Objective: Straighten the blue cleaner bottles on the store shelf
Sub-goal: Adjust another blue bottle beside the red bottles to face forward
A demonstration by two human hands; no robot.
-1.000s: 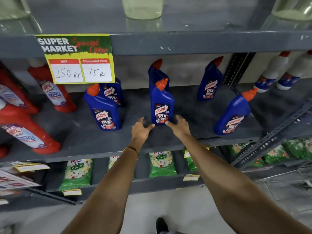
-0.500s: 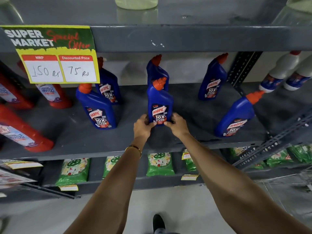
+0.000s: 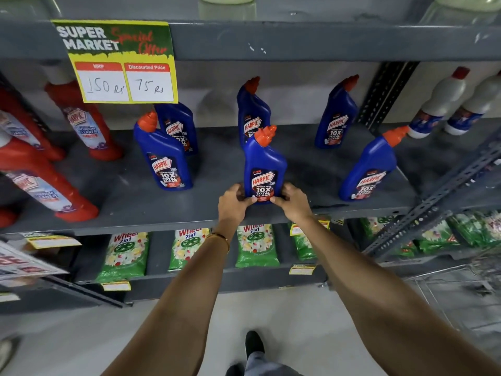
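Note:
Several blue cleaner bottles with orange caps stand on the grey middle shelf [image 3: 206,215]. The front centre bottle [image 3: 264,164] stands upright near the shelf's front edge, label facing me. My left hand [image 3: 234,204] grips its base from the left and my right hand [image 3: 292,202] from the right. Another blue bottle [image 3: 252,112] stands right behind it. A front-left bottle [image 3: 164,156] has one [image 3: 179,126] close behind it. A back-right bottle [image 3: 337,115] stands upright; the front-right bottle [image 3: 370,166] looks tilted to the right.
Red cleaner bottles [image 3: 46,183] fill the shelf's left part, white bottles [image 3: 439,104] the far right. A yellow price sign [image 3: 122,61] hangs from the upper shelf. Green detergent packs [image 3: 256,245] lie on the shelf below. A slotted metal upright [image 3: 433,202] slants at right.
Both hands went from open beside the centre bottle to closed on its base. The bottle has come a little toward the shelf's front edge.

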